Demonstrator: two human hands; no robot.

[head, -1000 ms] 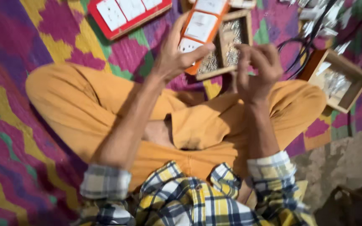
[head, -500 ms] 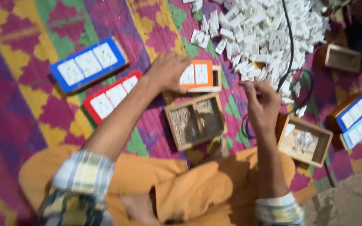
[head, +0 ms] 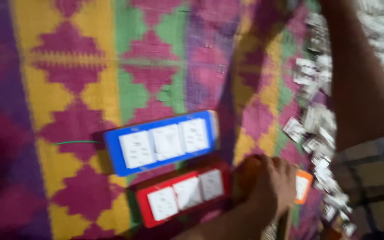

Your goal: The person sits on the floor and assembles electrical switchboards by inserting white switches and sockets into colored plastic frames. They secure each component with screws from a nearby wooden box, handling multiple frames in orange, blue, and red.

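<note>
My left hand (head: pixel 265 186) lies low in the view, fingers curled over an orange box with a white panel (head: pixel 302 186) that rests on the mat. Only the box's right end shows past the fingers. Just left of the hand lies a red box with three white panels (head: pixel 181 195), and above that a blue box of the same kind (head: pixel 161 142). My right forearm (head: pixel 361 80) reaches up along the right side from a plaid sleeve (head: pixel 370 178). Its hand is cut off by the top edge. The picture is blurred.
A woven mat with purple, yellow, green and pink diamonds (head: pixel 67 66) covers the floor. Several small white packets (head: pixel 316 120) are strewn along the right, under my right arm. A thin green wire (head: pixel 76 142) runs left from the blue box.
The view has swung left and closer to the mat. My left hand has brought the orange box down beside the red box. My right arm has stretched up, taking its hand out of view.
</note>
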